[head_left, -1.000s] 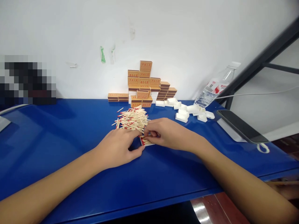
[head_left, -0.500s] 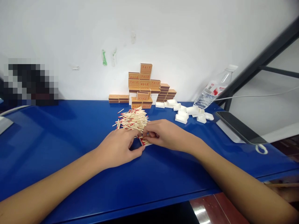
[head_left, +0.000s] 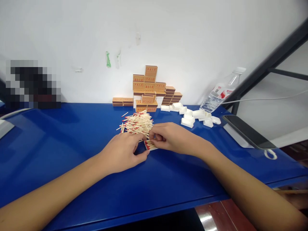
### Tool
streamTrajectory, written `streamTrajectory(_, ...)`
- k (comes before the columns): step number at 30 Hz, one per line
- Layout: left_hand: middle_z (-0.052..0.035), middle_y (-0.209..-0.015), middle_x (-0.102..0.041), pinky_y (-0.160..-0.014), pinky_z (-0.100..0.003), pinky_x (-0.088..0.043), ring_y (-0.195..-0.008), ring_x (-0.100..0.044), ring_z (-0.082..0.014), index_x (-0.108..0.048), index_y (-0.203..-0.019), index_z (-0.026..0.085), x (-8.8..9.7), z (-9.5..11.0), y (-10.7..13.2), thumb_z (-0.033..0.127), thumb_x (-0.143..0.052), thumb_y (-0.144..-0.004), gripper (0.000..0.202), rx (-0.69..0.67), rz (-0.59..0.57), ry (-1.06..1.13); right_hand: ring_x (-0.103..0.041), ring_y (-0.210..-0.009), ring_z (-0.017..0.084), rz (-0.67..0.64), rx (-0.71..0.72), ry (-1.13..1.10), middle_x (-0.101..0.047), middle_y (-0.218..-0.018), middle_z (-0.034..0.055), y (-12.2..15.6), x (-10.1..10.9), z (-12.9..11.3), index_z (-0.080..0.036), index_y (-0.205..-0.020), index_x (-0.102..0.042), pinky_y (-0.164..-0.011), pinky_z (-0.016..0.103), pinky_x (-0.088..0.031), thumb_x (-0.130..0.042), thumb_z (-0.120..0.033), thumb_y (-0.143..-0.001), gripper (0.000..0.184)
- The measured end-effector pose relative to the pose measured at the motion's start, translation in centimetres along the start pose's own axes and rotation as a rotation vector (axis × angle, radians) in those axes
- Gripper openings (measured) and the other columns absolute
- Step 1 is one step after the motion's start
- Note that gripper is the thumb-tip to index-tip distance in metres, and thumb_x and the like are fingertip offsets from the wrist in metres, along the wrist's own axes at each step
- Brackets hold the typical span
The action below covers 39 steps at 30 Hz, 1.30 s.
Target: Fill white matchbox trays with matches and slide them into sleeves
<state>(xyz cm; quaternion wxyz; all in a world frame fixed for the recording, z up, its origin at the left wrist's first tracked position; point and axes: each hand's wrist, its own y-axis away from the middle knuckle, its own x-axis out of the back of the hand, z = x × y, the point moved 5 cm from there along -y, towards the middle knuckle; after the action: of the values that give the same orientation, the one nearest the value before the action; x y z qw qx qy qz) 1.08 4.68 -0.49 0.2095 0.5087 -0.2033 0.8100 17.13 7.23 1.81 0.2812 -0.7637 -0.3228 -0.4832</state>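
Note:
A small white matchbox tray (head_left: 147,146) filled with red-tipped matches (head_left: 151,146) lies on the blue table, partly covered by my hands. My left hand (head_left: 125,152) grips the tray's left end between thumb and fingers. Over its right part is my right hand (head_left: 166,136), fingers curled and pinched together just above the matches; whatever they hold is hidden. Right behind both hands spreads a loose heap of matches (head_left: 138,122), with a few stray ones on its left side.
Orange matchboxes (head_left: 149,86) are stacked against the wall, with a short row (head_left: 122,101) to their left. White empty trays (head_left: 187,120) lie at the back right. A water bottle (head_left: 220,91) leans by the wall, and a phone (head_left: 247,131) rests on the right.
My right hand has shifted slightly right and up, baring more of the matches in the tray. My left hand keeps its grip.

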Motion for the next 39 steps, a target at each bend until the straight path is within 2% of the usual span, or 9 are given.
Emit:
streamTrajectory(6, 0.0017, -0.068, -0.064, -0.060, -0.028, -0.039, -0.060, -0.058, -0.0155, -0.071, -0.111, 0.021, -0.03, 0.12, 0.07, 0.044, -0.063, -0.092, 0.031, -0.003, -0.002, -0.017, -0.045, -0.064, 0.011, -0.046, -0.043, 0.044, -0.058, -0.074, -0.0021, 0.57, 0.56, 0.40, -0.018, -0.080, -0.061, -0.060, 0.026, -0.030, -0.064, -0.015, -0.090, 0.011)
streamTrajectory(11, 0.0016, -0.068, -0.063, -0.060, -0.029, -0.038, -0.060, -0.056, -0.0156, -0.070, -0.111, 0.022, 0.03, 0.19, 0.02, 0.044, -0.062, -0.093, 0.030, 0.000, -0.019, -0.020, -0.048, -0.063, 0.011, -0.050, -0.038, -0.073, -0.060, -0.072, -0.0024, 0.56, 0.75, -0.19, -0.018, -0.088, -0.070, -0.060, 0.026, -0.032, -0.065, -0.022, -0.094, 0.009)
streamTrajectory(16, 0.0009, -0.069, -0.063, -0.059, -0.028, -0.038, -0.060, -0.056, -0.0156, -0.070, -0.108, 0.021, -0.02, 0.09, -0.01, 0.046, -0.061, -0.094, 0.030, -0.010, -0.011, -0.032, -0.052, -0.063, 0.012, -0.120, -0.058, -0.121, -0.065, -0.074, -0.0016, 0.64, 0.20, 0.03, -0.019, -0.093, -0.073, -0.059, 0.026, -0.033, -0.065, -0.018, -0.093, 0.007)
streamTrajectory(28, 0.0018, -0.068, -0.061, -0.058, -0.029, -0.035, -0.057, -0.054, -0.0153, -0.069, -0.108, 0.022, -0.05, 0.18, 0.03, 0.045, -0.061, -0.095, 0.027, -0.011, -0.022, -0.032, -0.047, -0.063, 0.011, -0.064, -0.034, -0.062, -0.060, -0.072, -0.0022, 0.34, 0.23, -0.40, -0.018, -0.085, -0.067, -0.060, 0.027, -0.030, -0.060, -0.018, -0.097, 0.013)
streamTrajectory(33, 0.0018, -0.067, -0.061, -0.059, -0.029, -0.036, -0.059, -0.055, -0.0161, -0.069, -0.113, 0.022, 0.00, 0.21, 0.10, 0.044, -0.061, -0.095, 0.029, -0.016, -0.026, -0.034, -0.044, -0.062, 0.011, -0.063, -0.038, -0.050, -0.057, -0.071, -0.0024, 0.37, 0.08, -0.40, -0.018, -0.080, -0.062, -0.059, 0.027, -0.028, -0.061, -0.017, -0.095, 0.015)
streamTrajectory(39, 0.0013, -0.068, -0.062, -0.060, -0.030, -0.037, -0.059, -0.056, -0.0167, -0.070, -0.113, 0.022, 0.03, 0.18, 0.11, 0.045, -0.060, -0.095, 0.030, -0.006, -0.032, -0.048, -0.045, -0.064, 0.011, -0.091, -0.040, -0.034, -0.057, -0.071, -0.0030, 0.62, 0.36, -0.34, -0.018, -0.083, -0.066, -0.061, 0.026, -0.031, -0.064, -0.012, -0.089, 0.008)
